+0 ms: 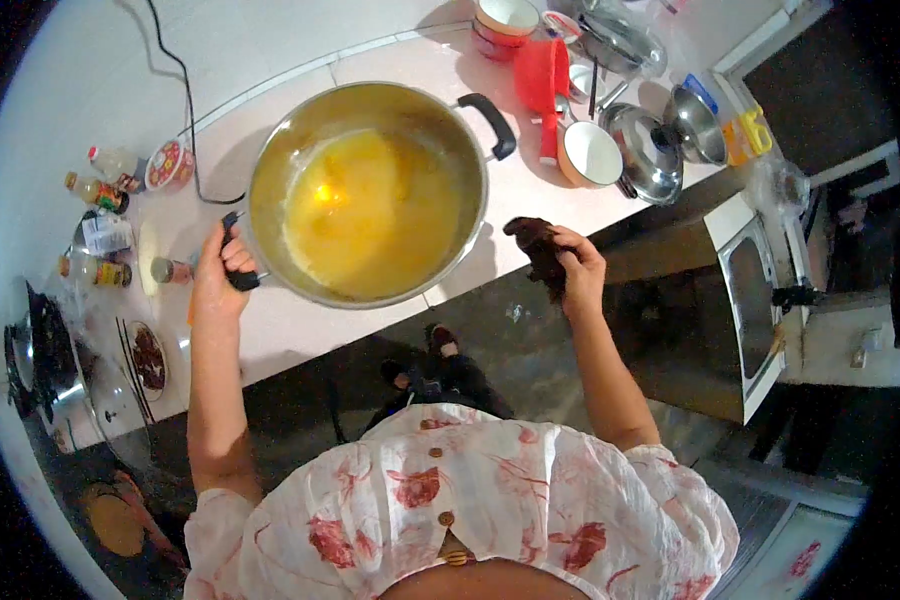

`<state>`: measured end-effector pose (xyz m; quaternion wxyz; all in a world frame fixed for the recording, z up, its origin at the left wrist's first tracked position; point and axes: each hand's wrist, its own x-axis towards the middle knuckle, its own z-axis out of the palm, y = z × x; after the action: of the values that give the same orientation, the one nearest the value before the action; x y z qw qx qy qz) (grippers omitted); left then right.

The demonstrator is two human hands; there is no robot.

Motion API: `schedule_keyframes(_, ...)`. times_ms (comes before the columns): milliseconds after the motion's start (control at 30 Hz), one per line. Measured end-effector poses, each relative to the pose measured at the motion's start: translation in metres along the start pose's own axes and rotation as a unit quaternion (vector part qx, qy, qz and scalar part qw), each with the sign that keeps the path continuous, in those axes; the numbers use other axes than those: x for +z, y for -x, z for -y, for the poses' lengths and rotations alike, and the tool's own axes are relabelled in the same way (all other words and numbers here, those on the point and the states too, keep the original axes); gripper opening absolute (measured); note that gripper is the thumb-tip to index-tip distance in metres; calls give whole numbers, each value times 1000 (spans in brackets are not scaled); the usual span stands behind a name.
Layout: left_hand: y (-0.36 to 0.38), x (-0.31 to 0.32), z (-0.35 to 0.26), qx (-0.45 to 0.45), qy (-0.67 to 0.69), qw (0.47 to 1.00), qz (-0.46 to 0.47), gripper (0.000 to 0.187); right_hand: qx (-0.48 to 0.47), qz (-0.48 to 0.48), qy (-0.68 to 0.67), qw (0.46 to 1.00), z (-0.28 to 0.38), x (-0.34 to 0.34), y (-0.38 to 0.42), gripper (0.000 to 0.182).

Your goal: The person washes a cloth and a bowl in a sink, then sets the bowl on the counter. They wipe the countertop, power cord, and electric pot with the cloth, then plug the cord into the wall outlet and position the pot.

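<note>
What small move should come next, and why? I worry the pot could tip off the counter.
Probably bring the right hand, with its dark cloth, to the free handle. The left hand alone grips the near handle, and the pot of yellow liquid overhangs the counter edge.

head view — worn high, looking steeply down, fisheye | close above both hands at the counter (530, 190) | dark edges, perhaps lens rim

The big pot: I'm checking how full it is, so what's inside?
The pot holds a yellow liquid covering the whole bottom, well below the rim. The liquid is opaque, so anything under it is hidden.
</note>
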<state>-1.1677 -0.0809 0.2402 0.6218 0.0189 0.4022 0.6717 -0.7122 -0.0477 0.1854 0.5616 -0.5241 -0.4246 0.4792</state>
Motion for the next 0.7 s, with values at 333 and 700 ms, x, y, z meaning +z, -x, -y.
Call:
schedule_keyframes(333, 5, -16, -35, 8, -75, 995, -60, 25, -94, 180, 135, 970, -47, 21, -53, 29)
schedule_keyframes(700, 18, -14, -51, 31, -120, 982, -144, 25, -276, 438, 407, 752, -74, 43, -97, 48)
